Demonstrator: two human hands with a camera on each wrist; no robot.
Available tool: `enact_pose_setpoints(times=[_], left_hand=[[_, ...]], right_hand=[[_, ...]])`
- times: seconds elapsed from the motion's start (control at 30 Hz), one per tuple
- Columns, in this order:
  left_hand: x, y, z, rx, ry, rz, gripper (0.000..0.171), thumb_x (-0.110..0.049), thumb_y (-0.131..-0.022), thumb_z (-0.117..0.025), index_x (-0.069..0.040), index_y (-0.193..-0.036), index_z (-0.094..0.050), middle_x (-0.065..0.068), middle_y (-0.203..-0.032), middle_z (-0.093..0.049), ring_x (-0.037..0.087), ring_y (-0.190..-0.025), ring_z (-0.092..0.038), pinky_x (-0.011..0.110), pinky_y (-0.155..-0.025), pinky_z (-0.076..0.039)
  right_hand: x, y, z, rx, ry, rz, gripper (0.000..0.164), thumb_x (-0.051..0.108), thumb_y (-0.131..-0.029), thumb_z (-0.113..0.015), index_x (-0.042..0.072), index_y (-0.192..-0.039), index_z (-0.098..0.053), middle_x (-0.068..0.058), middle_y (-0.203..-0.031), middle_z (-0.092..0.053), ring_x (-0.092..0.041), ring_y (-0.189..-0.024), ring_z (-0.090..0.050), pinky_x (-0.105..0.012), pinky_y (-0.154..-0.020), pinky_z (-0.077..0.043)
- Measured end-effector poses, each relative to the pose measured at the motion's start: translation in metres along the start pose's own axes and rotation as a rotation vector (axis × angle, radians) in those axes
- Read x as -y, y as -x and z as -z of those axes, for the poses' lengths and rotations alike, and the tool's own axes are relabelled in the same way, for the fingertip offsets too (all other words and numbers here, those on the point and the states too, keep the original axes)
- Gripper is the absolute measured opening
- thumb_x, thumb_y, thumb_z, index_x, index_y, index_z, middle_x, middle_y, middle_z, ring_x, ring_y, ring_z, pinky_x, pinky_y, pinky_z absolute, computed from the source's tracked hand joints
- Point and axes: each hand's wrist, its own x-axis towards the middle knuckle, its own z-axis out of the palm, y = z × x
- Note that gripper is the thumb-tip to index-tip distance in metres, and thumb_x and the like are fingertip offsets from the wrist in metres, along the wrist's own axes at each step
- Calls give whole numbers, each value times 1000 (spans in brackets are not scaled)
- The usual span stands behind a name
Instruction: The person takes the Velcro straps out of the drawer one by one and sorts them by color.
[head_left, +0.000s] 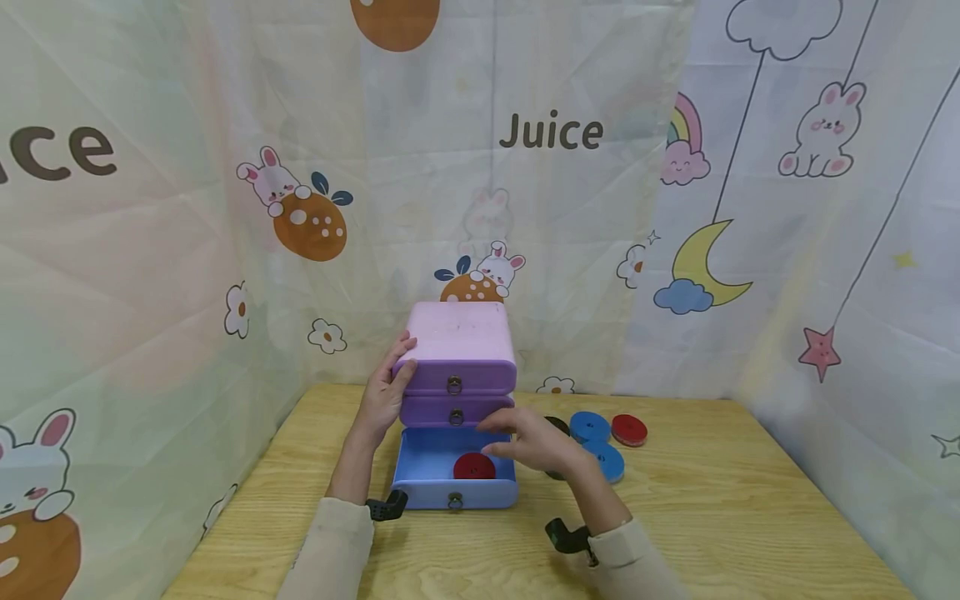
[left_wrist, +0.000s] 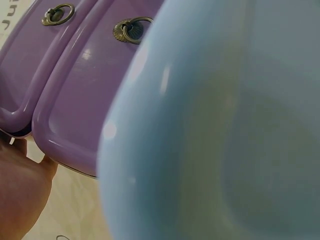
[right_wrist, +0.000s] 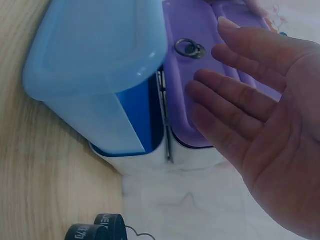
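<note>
A small drawer cabinet with a pink top (head_left: 459, 332) stands on the table, its two purple drawers (head_left: 476, 377) pushed in. Below them the blue drawer (head_left: 420, 493) is pulled out, with a red disc (head_left: 474, 466) with a small centre hole lying inside. My left hand (head_left: 385, 396) rests against the cabinet's upper left side, thumb by the front edge. Over the right side of the blue drawer hovers my right hand (head_left: 536, 437), nothing held. In the right wrist view the right hand (right_wrist: 265, 110) has its fingers extended before the purple fronts.
Right of the cabinet lie two blue discs (head_left: 590, 427), another red disc (head_left: 628, 430) and dark discs (right_wrist: 111, 226), partly hidden by my right hand in the head view. Printed curtains (head_left: 570, 250) surround the wooden table (head_left: 720, 500). Ring pulls (head_left: 454, 501) hang on the drawer fronts.
</note>
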Motion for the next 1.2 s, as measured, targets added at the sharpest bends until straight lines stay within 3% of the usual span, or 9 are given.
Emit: enact_pose_setpoints(times=[0.07, 0.27, 0.5, 0.63, 0.77, 0.97, 1.2], left_hand=[[0, 0, 0, 1, 2, -2, 46, -38, -107, -58, -28, -151, -53, -14, -170, -30, 21, -161, -19, 59, -129, -17], [0, -1, 0, 4, -1, -4, 46, -38, -107, -58, -27, -151, -53, -14, -170, -29, 22, -161, -19, 59, -128, -17], [1, -1, 1, 4, -1, -8, 46, -38, -107, -58, -28, -151, -53, -15, -170, -29, 21, -161, -18, 59, -129, -16], [1, -2, 1, 6, -2, -12, 45, -37, -107, -58, -27, -151, -54, -14, -170, -30, 20, -161, -18, 58, -129, -16], [1, -2, 1, 9, 0, -14, 45, -37, -107, -58, -27, -151, -53, -14, -170, -29, 21, -161, -18, 59, -129, -16], [-1, -2, 1, 8, -8, -11, 46, -39, -107, -58, -29, -152, -53, -15, -170, -29, 21, -162, -18, 61, -128, -17], [0, -1, 0, 3, 24, -7, 46, -35, -107, -59, -23, -151, -53, -11, -171, -28, 22, -162, -17, 57, -129, -16]], right_hand=[[-1, -2, -3, 7, -7, 2, 33, 23, -100, -72, 10, -130, -70, -4, -130, -72, -27, -121, -66, -54, -100, -55], [-9, -9, -14, 40, 39, 2, 31, 22, -100, -72, 8, -127, -72, -9, -128, -72, -30, -121, -66, -50, -102, -55], [-17, -18, -30, 4, 91, 26, 19, 26, -102, -69, 11, -107, -78, 1, -104, -76, -9, -94, -66, -26, -81, -57], [-18, -21, -37, 43, 125, 2, 25, 29, -105, -63, 10, -99, -79, 2, -95, -73, -5, -83, -60, -24, -71, -52], [-17, -23, -41, 85, 159, -34, 33, 34, -107, -58, 11, -98, -80, 1, -100, -74, -9, -87, -64, -27, -74, -54], [-17, -24, -44, 110, 215, -59, 39, 38, -109, -54, 12, -100, -82, -2, -123, -74, -18, -114, -69, -36, -97, -57], [-16, -24, -45, 121, 260, -77, 21, 29, -104, -64, 17, -101, -81, 0, -120, -73, -13, -107, -66, -32, -90, -55]])
